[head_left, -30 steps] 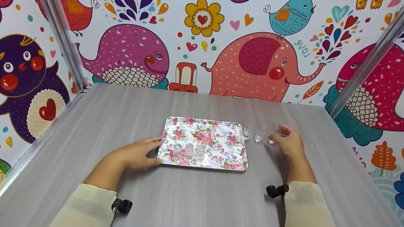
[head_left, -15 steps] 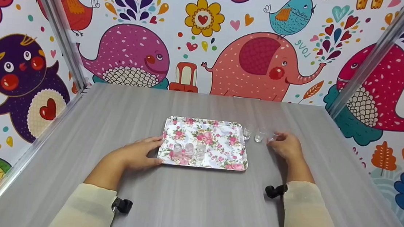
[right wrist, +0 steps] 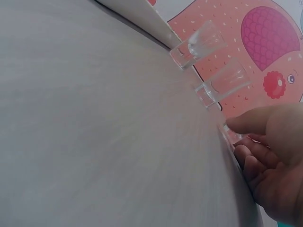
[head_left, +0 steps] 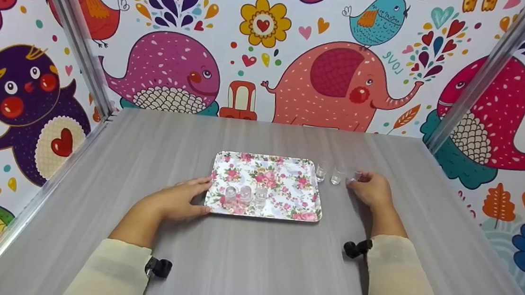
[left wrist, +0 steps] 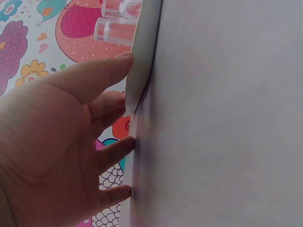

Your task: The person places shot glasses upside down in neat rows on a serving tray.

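Third glass [head_left: 353, 176] in the row, and my right hand [head_left: 375, 190] has it! A second ago my thumb and fingers stood apart around it; now they've come together, pinching it low down, with much of the glass hidden behind them. Whether its base is off the counter [head_left: 252, 265], I can't tell.

It's out toward the counter's back right corner, nearer the back edge than my sleeves are. Beside it, on the side toward the counter's left edge, stand the middle glass [head_left: 336, 175] and then the inner glass [head_left: 321, 172], just by the flowered tray [head_left: 286, 202]. Neither has shifted.

Over on the side of the counter's left edge, my left hand [head_left: 184, 202] hasn't budged: fingers spread, no clench, thumb and fingertips resting against the tray's short side. Three glasses [head_left: 245, 195] sit on it in a line, unmoved.

So what does that grip mean? I'd judge the reach is finished and the work now hangs on this one glass.
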The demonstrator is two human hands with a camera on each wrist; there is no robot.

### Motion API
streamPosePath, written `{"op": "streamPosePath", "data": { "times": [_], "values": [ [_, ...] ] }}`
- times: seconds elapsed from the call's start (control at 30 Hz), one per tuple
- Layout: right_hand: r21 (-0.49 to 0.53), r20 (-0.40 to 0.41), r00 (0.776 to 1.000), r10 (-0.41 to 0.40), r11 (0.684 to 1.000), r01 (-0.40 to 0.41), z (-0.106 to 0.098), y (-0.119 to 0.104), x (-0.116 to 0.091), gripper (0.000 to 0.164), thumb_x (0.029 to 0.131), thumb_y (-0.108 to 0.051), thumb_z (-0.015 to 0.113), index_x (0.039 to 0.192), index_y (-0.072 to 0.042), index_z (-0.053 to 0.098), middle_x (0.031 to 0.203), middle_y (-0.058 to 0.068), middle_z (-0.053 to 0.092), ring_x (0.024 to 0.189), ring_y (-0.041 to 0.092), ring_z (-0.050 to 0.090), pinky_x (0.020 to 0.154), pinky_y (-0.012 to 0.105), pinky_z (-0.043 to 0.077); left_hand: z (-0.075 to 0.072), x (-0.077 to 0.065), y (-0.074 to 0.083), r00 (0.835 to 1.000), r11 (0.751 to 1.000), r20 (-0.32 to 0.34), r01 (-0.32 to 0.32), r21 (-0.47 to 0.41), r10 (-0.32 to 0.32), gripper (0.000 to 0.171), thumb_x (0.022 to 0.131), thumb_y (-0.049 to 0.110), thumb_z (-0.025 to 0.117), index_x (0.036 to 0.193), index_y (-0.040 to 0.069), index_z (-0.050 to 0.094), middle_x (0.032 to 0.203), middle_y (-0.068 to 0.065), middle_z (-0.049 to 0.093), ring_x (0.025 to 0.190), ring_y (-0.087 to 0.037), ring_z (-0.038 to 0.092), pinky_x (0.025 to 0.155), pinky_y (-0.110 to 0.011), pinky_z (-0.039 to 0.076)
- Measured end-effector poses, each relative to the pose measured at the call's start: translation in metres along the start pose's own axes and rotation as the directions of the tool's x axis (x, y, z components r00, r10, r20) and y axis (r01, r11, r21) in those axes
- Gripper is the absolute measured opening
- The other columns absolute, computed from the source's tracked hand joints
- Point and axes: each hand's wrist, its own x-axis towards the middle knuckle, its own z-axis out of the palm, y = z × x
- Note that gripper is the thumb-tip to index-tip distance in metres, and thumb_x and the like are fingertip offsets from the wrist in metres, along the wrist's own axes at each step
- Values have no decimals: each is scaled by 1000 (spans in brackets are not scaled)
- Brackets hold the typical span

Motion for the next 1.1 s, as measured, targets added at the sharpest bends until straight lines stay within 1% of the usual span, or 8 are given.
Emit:
{"op": "streamPosePath", "data": {
  "times": [0.1,0.2,0.3,0.43,0.6,0.8,0.9,1.1],
  "values": [
    [62,23,998,53,997,-54,-2,-3,-1,55,97,-30,75,144,-4,62,144,20,64,131,36,59,119,52,49,-1,0,0,1000,1000,1,-2,-7,2,81,103,46,69,168,11,36,179,-4,28,166,-42,24,133,-66,22],
    [134,42,994,98,986,-103,-5,-7,-2,57,99,-30,74,149,-7,58,148,17,61,134,34,57,121,48,50,-1,0,-1,1000,1000,-1,-11,-2,11,81,103,47,69,168,10,36,179,-4,28,165,-43,25,132,-68,23],
    [209,53,991,125,969,-134,-6,-10,-2,57,102,-28,72,153,-9,55,149,15,58,131,31,59,116,43,55,-1,1,-1,1000,1000,1,-4,-1,4,81,103,47,69,168,11,36,179,-3,28,165,-42,25,132,-68,23],
    [295,49,990,131,945,-140,-8,-15,-3,56,103,-27,72,154,-12,55,148,13,57,124,27,63,105,35,61,-1,1,0,1000,1000,5,-1,2,1,81,103,48,69,168,12,36,179,-3,28,165,-42,24,132,-68,23],
    [333,20,993,120,935,-119,-9,-24,-6,52,103,-27,71,151,-13,57,146,12,58,121,27,65,100,33,63,-1,0,0,1000,1000,6,3,-5,-3,81,102,47,69,168,12,36,179,-3,28,165,-42,24,132,-68,23],
    [343,-6,996,89,936,-81,-9,-39,-12,49,103,-29,72,148,-14,60,144,10,60,126,26,60,106,36,57,-1,0,0,1000,1000,3,3,-4,-3,81,103,48,68,168,12,36,179,-4,28,165,-43,25,131,-70,23],
    [341,-28,998,61,939,-48,-8,-45,-15,47,102,-31,74,143,-14,62,140,9,62,125,25,58,108,34,54,-1,0,0,1000,1000,2,6,-4,-6,81,103,47,68,168,12,36,179,-4,28,165,-42,24,132,-68,22],
    [310,-87,995,-58,947,82,-4,-56,-19,44,98,-27,78,136,-6,67,126,10,65,114,21,59,92,20,54,-1,0,3,1000,1000,7,12,12,-12,80,103,47,68,168,11,37,179,-4,29,164,-44,25,131,-70,23]
  ]
}}
